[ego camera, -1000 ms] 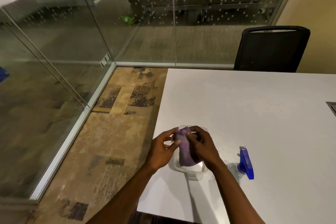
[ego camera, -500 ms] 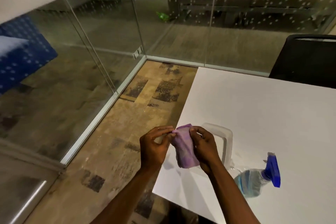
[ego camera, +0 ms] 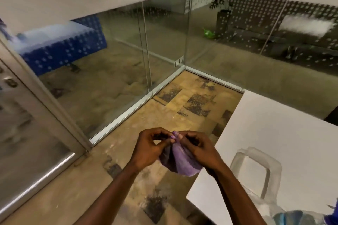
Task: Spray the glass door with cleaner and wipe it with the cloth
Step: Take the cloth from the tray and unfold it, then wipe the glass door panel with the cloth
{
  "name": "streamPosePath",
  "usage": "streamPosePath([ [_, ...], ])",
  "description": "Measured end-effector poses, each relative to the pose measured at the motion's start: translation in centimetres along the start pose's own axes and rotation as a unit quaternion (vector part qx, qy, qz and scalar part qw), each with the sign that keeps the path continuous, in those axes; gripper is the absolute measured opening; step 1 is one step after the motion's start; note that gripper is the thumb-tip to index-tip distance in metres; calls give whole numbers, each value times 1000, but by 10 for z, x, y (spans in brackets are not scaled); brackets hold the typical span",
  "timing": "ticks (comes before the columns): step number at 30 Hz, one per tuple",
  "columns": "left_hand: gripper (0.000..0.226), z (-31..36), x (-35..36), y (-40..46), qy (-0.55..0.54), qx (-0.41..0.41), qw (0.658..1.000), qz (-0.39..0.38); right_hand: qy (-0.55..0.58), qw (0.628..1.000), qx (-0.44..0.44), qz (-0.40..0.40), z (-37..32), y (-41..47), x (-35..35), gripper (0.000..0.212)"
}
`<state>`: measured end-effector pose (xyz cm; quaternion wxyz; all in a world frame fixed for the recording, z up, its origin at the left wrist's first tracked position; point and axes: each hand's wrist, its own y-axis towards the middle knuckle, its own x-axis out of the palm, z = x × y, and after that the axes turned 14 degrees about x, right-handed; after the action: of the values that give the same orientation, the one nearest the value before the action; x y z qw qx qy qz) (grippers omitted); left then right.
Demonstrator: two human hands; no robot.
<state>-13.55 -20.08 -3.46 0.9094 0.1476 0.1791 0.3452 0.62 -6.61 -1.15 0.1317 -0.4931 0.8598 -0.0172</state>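
A purple cloth (ego camera: 180, 160) hangs bunched between both hands, above the floor just left of the white table's corner. My left hand (ego camera: 149, 149) and my right hand (ego camera: 198, 149) each pinch its top edge with the fingertips. The glass door (ego camera: 23, 133) with its metal frame and lock stands at the far left. The spray bottle (ego camera: 300, 218), clear with blue liquid and a blue trigger, lies at the bottom right edge, partly cut off.
A white table (ego camera: 274, 133) fills the right side, with a clear plastic container (ego camera: 256, 168) near its corner. Glass wall panels (ego camera: 113, 71) run along the left and back. Patterned carpet floor (ego camera: 164, 115) lies between the table and the glass.
The view has swung left toward the glass door. Both hands have lifted the cloth out of the container and carried it left off the table.
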Motion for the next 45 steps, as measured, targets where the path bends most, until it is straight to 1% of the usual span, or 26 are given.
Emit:
streamPosePath([
  [1, 34, -1, -19, -6, 6, -3, 1000, 22, -22, 1000, -11, -5, -6, 3, 16, 25],
  [4, 23, -5, -73, -21, 14, 3, 997, 81, -86, 996, -35, 3, -17, 13, 58, 61],
  [5, 19, -5, -92, -26, 11, 5, 994, 105, -113, 993, -39, -7, -20, 18, 74, 65],
  [6, 16, -6, -110, -31, 8, 4, 992, 125, -140, 989, -46, -13, -22, 22, 89, 61],
  [7, 14, -6, -128, -35, 6, -3, 990, 142, -155, 986, -56, -6, -24, 26, 104, 52],
  [9, 14, -7, -163, -46, 15, -14, 985, 173, -134, 988, -79, 17, -31, 35, 133, 31],
  [11, 21, -9, -201, -59, 22, -18, 978, 209, -105, 989, -108, 14, -44, 47, 165, 26],
  [13, 23, -6, -235, -73, 2, -13, 970, 242, -81, 988, -132, -14, -59, 60, 198, 17],
  [15, 14, 0, -261, -87, -28, -10, 965, 260, -62, 986, -143, -51, -74, 73, 228, 10],
  [16, 15, 2, -274, -95, -36, -8, 962, 269, -54, 985, -145, -74, -81, 77, 244, 9],
  [18, 32, 7, -303, -111, -50, 0, 960, 275, -44, 980, -148, -123, -94, 85, 276, 10],
  [20, 62, 10, -326, -122, -64, -12, 958, 281, -35, 975, -157, -156, -106, 91, 300, 13],
  [21, 72, 11, -335, -126, -66, -21, 958, 279, -32, 972, -164, -165, -112, 96, 311, 15],
  [22, 73, 12, -343, -129, -61, -26, 959, 275, -33, 969, -174, -172, -117, 101, 322, 17],
  [24, 56, 13, -358, -134, -33, -20, 960, 276, -52, 961, -197, -187, -127, 109, 344, 16],
  [26, 32, 13, -372, -136, 16, -4, 950, 312, -64, 951, -211, -216, -136, 118, 365, 15],
  [29, 16, 12, -397, -129, 82, 7, 926, 369, -54, 945, -213, -241, -157, 140, 396, 20],
  [31, 6, 11, -417, -125, 126, 6, 906, 403, -49, 943, -216, -246, -170, 157, 419, 18],
  [35, 9, 17, -457, -116, 213, 18, 862, 459, -21, 943, -232, -238, -193, 182, 470, 15],
  [37, 3, 22, -478, -109, 267, 20, 839, 474, 14, 953, -238, -187, -204, 192, 494, 18],
  [39, 4, 26, -497, -102, 325, 19, 810, 487, 66, 969, -208, -116, -208, 199, 513, 22],
  [40, 6, 28, -506, -97, 351, 16, 795, 494, 94, 976, -169, -100, -207, 203, 522, 22],
  [41, 7, 28, -515, -93, 373, 9, 782, 499, 107, 981, -124, -106, -203, 204, 531, 22],
  [42, 8, 29, -523, -90, 391, -2, 770, 504, 111, 979, -83, -146, -196, 204, 541, 21],
  [43, 9, 30, -532, -87, 406, -14, 760, 508, 111, 971, -50, -206, -186, 202, 552, 18],
  [45, 7, 30, -545, -86, 421, -35, 753, 504, 96, 942, 10, -323, -170, 191, 573, 11],
])
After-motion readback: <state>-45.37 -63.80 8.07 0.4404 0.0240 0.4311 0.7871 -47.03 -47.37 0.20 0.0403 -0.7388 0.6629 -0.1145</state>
